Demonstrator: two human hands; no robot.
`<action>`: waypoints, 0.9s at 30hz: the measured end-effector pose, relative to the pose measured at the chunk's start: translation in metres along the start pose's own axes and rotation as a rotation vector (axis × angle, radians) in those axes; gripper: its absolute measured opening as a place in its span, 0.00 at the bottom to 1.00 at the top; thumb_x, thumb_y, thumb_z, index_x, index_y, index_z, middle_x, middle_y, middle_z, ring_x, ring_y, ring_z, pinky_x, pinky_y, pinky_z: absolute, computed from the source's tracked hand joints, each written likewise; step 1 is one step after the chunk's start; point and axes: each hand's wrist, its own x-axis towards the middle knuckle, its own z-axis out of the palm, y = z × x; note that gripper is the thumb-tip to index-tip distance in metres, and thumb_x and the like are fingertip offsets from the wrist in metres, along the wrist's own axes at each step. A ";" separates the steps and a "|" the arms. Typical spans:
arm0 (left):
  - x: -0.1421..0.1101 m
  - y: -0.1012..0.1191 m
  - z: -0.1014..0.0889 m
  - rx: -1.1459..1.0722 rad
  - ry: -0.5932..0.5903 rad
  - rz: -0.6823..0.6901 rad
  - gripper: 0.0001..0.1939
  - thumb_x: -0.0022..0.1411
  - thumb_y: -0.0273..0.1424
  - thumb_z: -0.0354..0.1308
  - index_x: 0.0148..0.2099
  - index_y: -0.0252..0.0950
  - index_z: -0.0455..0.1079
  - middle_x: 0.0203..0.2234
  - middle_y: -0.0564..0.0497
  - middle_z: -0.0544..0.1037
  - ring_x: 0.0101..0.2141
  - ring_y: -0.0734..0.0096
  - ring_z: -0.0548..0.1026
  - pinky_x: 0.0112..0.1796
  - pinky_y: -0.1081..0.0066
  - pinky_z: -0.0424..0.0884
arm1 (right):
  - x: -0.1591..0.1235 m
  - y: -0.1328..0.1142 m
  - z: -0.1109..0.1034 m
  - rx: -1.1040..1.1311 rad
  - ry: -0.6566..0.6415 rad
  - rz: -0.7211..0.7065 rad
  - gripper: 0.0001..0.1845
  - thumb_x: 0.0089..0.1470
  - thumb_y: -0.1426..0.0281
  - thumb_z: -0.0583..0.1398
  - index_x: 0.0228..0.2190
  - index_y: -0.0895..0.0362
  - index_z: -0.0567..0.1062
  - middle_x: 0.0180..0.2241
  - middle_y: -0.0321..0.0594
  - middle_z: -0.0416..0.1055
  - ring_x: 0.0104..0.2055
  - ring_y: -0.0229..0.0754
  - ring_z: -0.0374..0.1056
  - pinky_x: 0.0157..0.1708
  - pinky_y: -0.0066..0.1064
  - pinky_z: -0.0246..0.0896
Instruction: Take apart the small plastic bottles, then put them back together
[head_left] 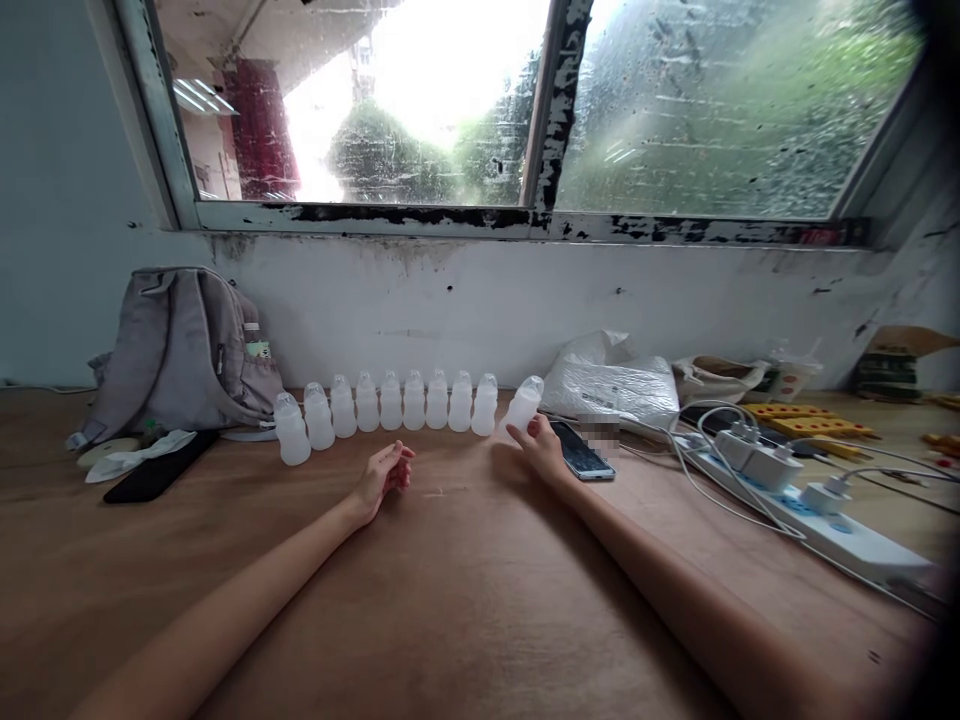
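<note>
A baby bottle (522,408), frosted white with a clear cap, leans to the right at the right end of a row. My right hand (538,445) grips its lower part from the right. Several more bottles of the same kind stand upright in a slightly curved row; the leftmost bottle (292,432) is nearest to me, and the closest one to the held bottle is another upright bottle (484,408). My left hand (384,482) rests near the table in front of the row, its fingers curled in and no object showing in them.
On the wooden table (450,600), a smartphone (581,450) lies beside my right hand. Farther right are a bubble-wrap bag (615,385) and a power strip (817,510) with plugs and loose cables. At left sit a grey backpack (180,350) and a black flat case (161,470).
</note>
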 end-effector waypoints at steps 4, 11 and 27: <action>0.000 -0.001 0.000 0.016 -0.006 0.014 0.19 0.50 0.47 0.54 0.32 0.34 0.65 0.19 0.55 0.67 0.18 0.79 0.66 0.20 0.77 0.60 | 0.005 0.016 -0.001 -0.098 -0.045 0.010 0.24 0.39 0.62 0.61 0.38 0.58 0.64 0.37 0.47 0.71 0.38 0.47 0.68 0.39 0.38 0.60; -0.001 -0.001 0.000 0.033 -0.008 0.021 0.18 0.50 0.45 0.55 0.31 0.34 0.66 0.20 0.55 0.67 0.18 0.79 0.66 0.21 0.77 0.61 | 0.012 0.022 0.009 -0.200 -0.083 -0.021 0.23 0.40 0.63 0.61 0.39 0.59 0.64 0.36 0.48 0.70 0.36 0.46 0.68 0.35 0.36 0.61; -0.001 -0.002 0.001 0.064 -0.013 0.035 0.16 0.51 0.43 0.54 0.31 0.33 0.66 0.19 0.55 0.67 0.18 0.80 0.65 0.21 0.78 0.61 | 0.015 0.029 0.014 -0.296 -0.068 -0.107 0.25 0.41 0.61 0.60 0.40 0.61 0.62 0.35 0.49 0.70 0.34 0.45 0.68 0.33 0.34 0.61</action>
